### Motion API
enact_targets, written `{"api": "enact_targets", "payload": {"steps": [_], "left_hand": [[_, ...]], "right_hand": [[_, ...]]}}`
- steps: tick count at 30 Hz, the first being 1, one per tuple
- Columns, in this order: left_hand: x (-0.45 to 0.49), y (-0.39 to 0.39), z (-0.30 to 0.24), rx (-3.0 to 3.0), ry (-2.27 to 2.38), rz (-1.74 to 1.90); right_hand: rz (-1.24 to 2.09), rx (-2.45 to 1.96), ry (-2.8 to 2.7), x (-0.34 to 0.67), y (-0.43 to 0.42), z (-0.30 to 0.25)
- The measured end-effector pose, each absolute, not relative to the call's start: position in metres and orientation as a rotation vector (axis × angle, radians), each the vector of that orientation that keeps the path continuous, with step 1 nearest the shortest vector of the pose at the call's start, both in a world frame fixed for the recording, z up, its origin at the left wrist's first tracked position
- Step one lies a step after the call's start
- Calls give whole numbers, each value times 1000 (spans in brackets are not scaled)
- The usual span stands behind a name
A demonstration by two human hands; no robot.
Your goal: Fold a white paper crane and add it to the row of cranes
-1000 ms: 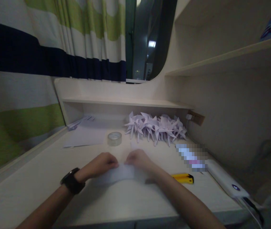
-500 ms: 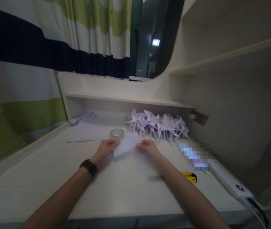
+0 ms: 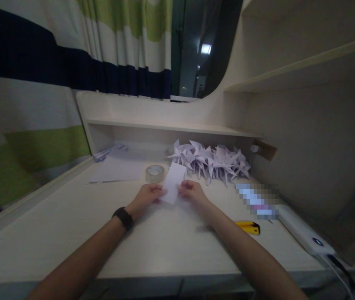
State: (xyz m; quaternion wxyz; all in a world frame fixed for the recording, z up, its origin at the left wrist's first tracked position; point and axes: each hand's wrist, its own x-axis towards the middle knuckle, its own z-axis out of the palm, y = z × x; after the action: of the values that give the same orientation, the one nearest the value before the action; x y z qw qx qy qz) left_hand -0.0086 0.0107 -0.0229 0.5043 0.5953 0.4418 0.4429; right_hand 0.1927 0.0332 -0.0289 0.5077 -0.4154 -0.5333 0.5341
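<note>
A white rectangle of paper (image 3: 173, 180) is held up over the desk, its long side nearly upright and leaning a little right. My left hand (image 3: 148, 198) pinches its lower left edge. On the right edge, my right hand (image 3: 192, 191) grips it between thumb and fingers. Just behind my left hand stands a roll of clear tape (image 3: 155, 173). Many folded paper pinwheels (image 3: 211, 160) are heaped beyond my right hand. Under my right forearm lies a yellow utility knife (image 3: 248, 227), partly covered by the arm.
Flat white sheets (image 3: 117, 166) lie at the back left, with thin paper sticks (image 3: 110, 152) behind them. A blurred-out phone-like object (image 3: 255, 202) and a white power strip (image 3: 302, 233) run along the right wall. A low shelf (image 3: 171, 128) spans the back of the desk (image 3: 152, 250).
The paper has turned from lying slantwise, wide side across, to nearly upright. My left hand has shifted slightly right and down along its edge; my right hand stays about in place.
</note>
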Motion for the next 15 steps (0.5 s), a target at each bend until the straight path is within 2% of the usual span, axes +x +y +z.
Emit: {"api": "enact_targets", "payload": {"steps": [3, 6, 9, 15], "left_hand": [[-9, 10, -24, 1443, 1010, 1005], [-10, 11, -27, 1497, 968, 877], [-13, 15, -25, 1548, 903, 877], [-22, 21, -10, 1588, 895, 1267]], "right_hand": [[1275, -930, -1293, 186, 32, -34], [1128, -964, -1337, 186, 33, -34], [787, -1089, -1555, 191, 29, -29], [45, -1215, -2124, 196, 9, -12]]}}
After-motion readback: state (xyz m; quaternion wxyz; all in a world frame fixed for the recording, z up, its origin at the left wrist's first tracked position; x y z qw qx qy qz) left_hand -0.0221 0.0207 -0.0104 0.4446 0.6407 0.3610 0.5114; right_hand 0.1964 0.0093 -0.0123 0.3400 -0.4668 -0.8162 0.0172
